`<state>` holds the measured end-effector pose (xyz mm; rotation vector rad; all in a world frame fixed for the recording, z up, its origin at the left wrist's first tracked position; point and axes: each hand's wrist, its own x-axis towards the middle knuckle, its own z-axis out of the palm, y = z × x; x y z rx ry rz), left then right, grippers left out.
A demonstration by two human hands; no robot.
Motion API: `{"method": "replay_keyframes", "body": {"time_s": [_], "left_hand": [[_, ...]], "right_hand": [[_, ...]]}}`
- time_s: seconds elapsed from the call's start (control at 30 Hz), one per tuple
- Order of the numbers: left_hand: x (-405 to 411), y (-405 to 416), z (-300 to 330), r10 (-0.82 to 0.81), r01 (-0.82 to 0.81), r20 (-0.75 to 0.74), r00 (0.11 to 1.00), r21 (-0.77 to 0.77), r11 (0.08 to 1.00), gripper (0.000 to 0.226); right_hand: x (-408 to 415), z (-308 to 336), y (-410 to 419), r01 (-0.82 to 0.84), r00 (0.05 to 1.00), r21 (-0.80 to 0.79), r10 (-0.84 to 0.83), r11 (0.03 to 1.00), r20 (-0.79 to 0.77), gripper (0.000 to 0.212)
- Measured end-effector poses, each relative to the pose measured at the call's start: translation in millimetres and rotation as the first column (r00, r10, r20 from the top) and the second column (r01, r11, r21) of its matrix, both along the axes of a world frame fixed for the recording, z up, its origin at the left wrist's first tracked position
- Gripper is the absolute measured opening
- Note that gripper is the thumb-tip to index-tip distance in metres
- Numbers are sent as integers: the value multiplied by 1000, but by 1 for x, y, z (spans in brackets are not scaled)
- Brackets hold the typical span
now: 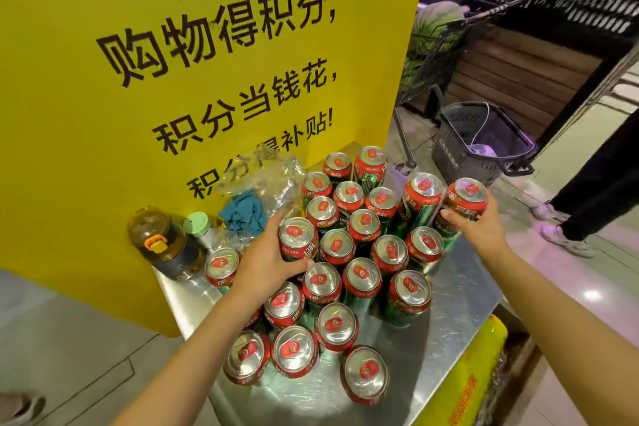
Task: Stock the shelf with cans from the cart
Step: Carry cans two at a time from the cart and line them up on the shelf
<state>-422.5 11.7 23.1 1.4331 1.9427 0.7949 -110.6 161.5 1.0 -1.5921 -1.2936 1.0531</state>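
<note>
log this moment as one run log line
stage: picking cans | left hand: grips can | right hand: grips second can | other cans: upright on steel surface

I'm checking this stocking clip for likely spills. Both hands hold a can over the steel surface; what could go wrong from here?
The left hand grips a can in the middle of the crowded cluster; moving it sideways could topple its close neighbours.

The right hand holds its can near the right edge of the steel surface; a slip might send it to the floor.

The nearest can stands close to the front edge, where a forearm could nudge it off.
</note>
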Motion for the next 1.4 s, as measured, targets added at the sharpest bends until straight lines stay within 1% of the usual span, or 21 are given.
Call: {"method": "replay_keyframes", "body": {"time_s": [0.13,0.27,0.43,0.53,0.67,0.8,0.83,0.9,0.97,1.03,1.1,1.17,1.23,1.3,1.4], "left_hand": [[-1,3,-11,78,-77,-9,997,5,997,78],[1,4,-12,121,-123,42,992,45,991,72],[6,5,6,159,-174,128,979,117,978,62],[7,6,23,164,-189,158,974,163,968,67],[5,2,40,186,-242,232,955,246,938,72],[11,-13,68,170,-273,308,936,335,902,93],[14,-18,76,163,-280,328,931,352,893,95],[20,-30,90,142,-284,352,925,393,875,90],[27,-46,104,115,-290,386,915,434,853,79],[34,-64,115,91,-314,444,891,460,831,72],[40,-84,123,88,-334,470,878,472,816,65],[42,-107,126,109,-361,477,872,477,801,61],[40,-131,125,152,-409,490,858,476,778,60],[35,-158,120,196,-458,505,840,469,756,57],[23,-206,113,294,-563,549,783,422,711,56]], "right_hand": [[6,-6,-3,19,1000,9,-19,1000,3,63],[11,-9,-18,31,999,33,-30,999,-13,65],[21,-11,-38,63,998,36,-63,997,-8,64],[27,-1,-49,73,997,55,-71,996,-36,60],[30,28,-65,87,992,119,-75,989,-102,56],[32,63,-81,77,988,197,-49,977,-146,59],[32,72,-86,72,986,217,-37,974,-162,60],[28,90,-97,69,979,247,-18,966,-203,58],[23,105,-111,58,972,280,10,958,-236,55],[17,116,-128,-4,968,304,81,953,-239,54],[10,123,-144,-85,946,313,175,946,-271,58],[-1,125,-156,-198,900,316,300,928,-317,65],[-16,122,-168,-296,839,317,404,901,-365,63],[-36,119,-184,-370,779,300,470,879,-415,67],[-68,113,-215,-465,712,270,538,843,-451,64]]}}
